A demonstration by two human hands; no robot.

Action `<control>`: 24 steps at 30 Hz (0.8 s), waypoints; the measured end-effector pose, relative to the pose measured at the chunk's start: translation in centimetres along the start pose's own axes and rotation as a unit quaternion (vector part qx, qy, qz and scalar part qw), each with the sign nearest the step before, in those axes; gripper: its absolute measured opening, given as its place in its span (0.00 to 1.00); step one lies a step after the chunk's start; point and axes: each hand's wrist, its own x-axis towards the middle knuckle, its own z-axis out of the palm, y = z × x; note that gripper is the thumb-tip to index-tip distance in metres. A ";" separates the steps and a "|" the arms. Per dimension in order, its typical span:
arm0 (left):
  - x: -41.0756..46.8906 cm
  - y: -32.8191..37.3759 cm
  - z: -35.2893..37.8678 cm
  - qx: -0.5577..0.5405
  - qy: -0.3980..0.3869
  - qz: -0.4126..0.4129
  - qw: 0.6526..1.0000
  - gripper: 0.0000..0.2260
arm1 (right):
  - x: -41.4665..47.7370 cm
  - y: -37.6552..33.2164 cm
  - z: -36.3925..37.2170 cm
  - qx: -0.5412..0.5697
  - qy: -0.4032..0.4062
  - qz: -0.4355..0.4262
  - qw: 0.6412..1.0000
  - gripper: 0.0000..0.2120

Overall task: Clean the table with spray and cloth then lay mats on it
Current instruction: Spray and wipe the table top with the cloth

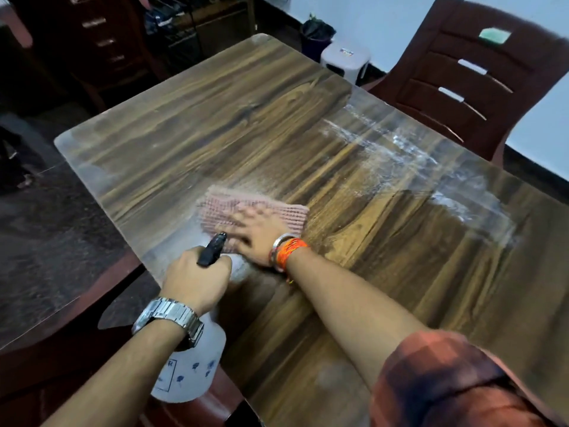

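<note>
Big wood table (277,118), shiny clear cover on top. White wet streaks (409,155) by far right edge. Brown chair (480,81) behind that edge.

Spray bottle (191,371): white, tipped, hangs over near left edge. Long way runs from person toward table middle. Black nozzle (212,249) points away, at cloth.

Pink cloth (221,208): flat on table, close to left edge, long side runs left to right.

Left hand (197,278): fingers wrapped tight round bottle top. Right hand (258,232): fingers flat and spread, pressing on cloth, blurry.

Silver watch (167,317) on left wrist. Orange bands (286,251) on right wrist.
</note>
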 end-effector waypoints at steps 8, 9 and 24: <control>1.0 2.8 2.6 -0.014 -0.028 0.032 0.999 0.12 | -11.5 21.1 -1.3 0.074 0.109 0.529 0.838 0.25; 0.9 3.0 2.8 -0.011 -0.032 0.029 0.999 0.12 | -13.7 23.4 -0.9 0.122 0.117 0.595 0.786 0.27; -1.3 13.0 9.0 0.008 -0.076 0.084 0.994 0.12 | -18.4 23.3 -2.1 0.018 0.104 0.410 0.906 0.25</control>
